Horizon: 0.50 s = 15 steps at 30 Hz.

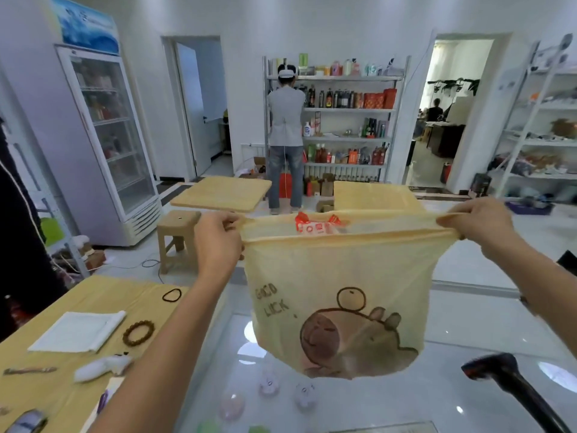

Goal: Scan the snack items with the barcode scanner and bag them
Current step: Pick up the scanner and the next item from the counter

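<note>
Glass counter (468,385) below: yellow capybara bag (337,295) is held aloft, handles pinched by left hand (218,242) and right hand (480,228); red snack packet (315,225) seen inside.

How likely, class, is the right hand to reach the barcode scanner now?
Probably not at once: the right hand pinches the bag's handle, though nothing blocks the way down to the scanner.

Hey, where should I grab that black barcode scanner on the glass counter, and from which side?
Take the barcode scanner by its long black handle, probably coming from the right with the right hand: its head points left and the handle slopes back toward you. That hand now pinches the bag handle.
</note>
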Motion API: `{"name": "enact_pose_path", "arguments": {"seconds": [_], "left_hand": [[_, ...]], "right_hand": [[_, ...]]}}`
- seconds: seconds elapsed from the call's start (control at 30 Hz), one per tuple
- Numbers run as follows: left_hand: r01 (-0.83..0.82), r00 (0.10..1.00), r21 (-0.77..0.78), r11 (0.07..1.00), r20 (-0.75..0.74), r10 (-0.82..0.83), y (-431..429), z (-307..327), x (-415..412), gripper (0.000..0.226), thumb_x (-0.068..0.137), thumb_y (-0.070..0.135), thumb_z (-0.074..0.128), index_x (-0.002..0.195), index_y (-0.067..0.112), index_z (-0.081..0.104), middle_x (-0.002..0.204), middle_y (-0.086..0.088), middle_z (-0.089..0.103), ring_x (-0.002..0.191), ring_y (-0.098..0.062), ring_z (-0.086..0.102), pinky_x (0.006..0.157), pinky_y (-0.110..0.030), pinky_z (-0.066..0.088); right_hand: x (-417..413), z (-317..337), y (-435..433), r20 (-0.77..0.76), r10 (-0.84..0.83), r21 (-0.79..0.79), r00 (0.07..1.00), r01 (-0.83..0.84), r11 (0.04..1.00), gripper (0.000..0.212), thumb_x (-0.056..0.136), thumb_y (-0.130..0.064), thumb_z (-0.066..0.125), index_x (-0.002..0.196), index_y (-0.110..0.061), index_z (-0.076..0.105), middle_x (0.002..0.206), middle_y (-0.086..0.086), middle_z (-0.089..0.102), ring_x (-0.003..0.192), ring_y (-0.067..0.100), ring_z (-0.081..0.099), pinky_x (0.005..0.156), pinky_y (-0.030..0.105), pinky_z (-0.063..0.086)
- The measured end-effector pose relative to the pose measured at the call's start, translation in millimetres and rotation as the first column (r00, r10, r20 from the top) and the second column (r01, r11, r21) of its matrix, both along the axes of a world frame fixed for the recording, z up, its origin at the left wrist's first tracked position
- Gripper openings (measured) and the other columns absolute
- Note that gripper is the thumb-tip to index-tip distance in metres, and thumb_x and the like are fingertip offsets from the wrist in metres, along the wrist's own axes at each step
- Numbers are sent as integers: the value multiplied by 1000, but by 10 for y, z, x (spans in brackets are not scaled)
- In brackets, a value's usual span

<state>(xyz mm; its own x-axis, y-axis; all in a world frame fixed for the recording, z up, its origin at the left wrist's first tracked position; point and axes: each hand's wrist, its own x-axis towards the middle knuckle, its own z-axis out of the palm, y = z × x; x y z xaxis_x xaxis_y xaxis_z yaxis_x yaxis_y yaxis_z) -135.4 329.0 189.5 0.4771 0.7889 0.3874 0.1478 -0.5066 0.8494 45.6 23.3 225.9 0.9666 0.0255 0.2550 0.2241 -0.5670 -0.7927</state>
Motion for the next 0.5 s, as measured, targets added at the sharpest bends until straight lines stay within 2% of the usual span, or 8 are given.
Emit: {"name": "enact_pose_path", "arguments": {"seconds": [0.1, 0.17, 0.23, 0.3, 0.37, 0.43, 0.47, 0.5], "left_hand": [[-35, 981, 66, 997, 192, 22, -32, 149, 173, 40, 83, -17, 46, 105, 8, 69, 99, 1, 55, 73, -25, 63, 48, -26, 52], [13, 989, 43, 999, 145, -20, -30, 89, 288, 32, 85, -14, 46, 94, 5, 70, 95, -7, 61, 74, -26, 65, 46, -21, 51], [56, 997, -29, 998, 46, -55, -84, -69, 340, 28, 87, -13, 44, 81, -1, 68, 77, -11, 61, 64, -24, 63, 39, -17, 45], [56, 998, -97, 994, 15, -55, -142, -163, 339, 29, 87, -14, 44, 80, 0, 68, 76, -11, 59, 62, -19, 58, 45, -22, 48], [61, 992, -165, 984, 117, -42, -160, -97, 326, 37, 87, -13, 44, 78, 12, 69, 90, -12, 63, 70, -22, 61, 50, -30, 53], [100, 953, -199, 975, 301, -36, -172, 52, 328, 43, 85, -12, 45, 76, 20, 72, 103, -9, 62, 78, -30, 64, 50, -34, 54], [108, 933, -182, 977, 358, -37, -182, 86, 337, 43, 84, -11, 46, 77, 23, 72, 105, -6, 61, 80, -31, 64, 50, -35, 54], [89, 935, -142, 986, 354, -33, -213, 95, 334, 40, 85, -7, 48, 80, 24, 72, 106, -2, 60, 82, -31, 64, 53, -38, 55]], "right_hand": [[95, 165, -192, 64, -51, 105, 997, 44, 994, 17, 77, 0, 74, 92, -9, 71, 69, 8, 59, 55, 19, 46, 68, 33, 40], [71, 55, -275, 70, -76, 84, 995, 70, 994, 6, 79, -2, 72, 76, -8, 70, 61, 10, 59, 53, 20, 47, 66, 34, 41], [23, -208, -339, -13, -79, 23, 997, 79, 997, 18, 80, -2, 70, 63, -8, 65, 54, 11, 55, 51, 22, 48, 61, 31, 40], [-25, -373, -403, -68, -58, 6, 996, 59, 998, 14, 80, 0, 68, 66, 1, 66, 52, 12, 52, 49, 22, 44, 55, 30, 36], [-62, -248, -446, -72, -54, 94, 996, 61, 994, 6, 81, 2, 69, 79, 7, 67, 55, 10, 48, 50, 21, 39, 51, 28, 32], [-14, -5, -532, -44, -82, 213, 996, 90, 973, 10, 80, 2, 70, 88, -2, 67, 60, 7, 48, 53, 19, 36, 55, 28, 34], [9, 86, -579, -14, -96, 248, 995, 96, 964, 12, 80, 1, 71, 89, -5, 66, 62, 7, 50, 53, 18, 37, 57, 28, 35], [27, 111, -617, 26, -108, 244, 994, 98, 965, 10, 80, 0, 71, 88, -5, 67, 62, 7, 51, 53, 18, 38, 56, 27, 35]]}}
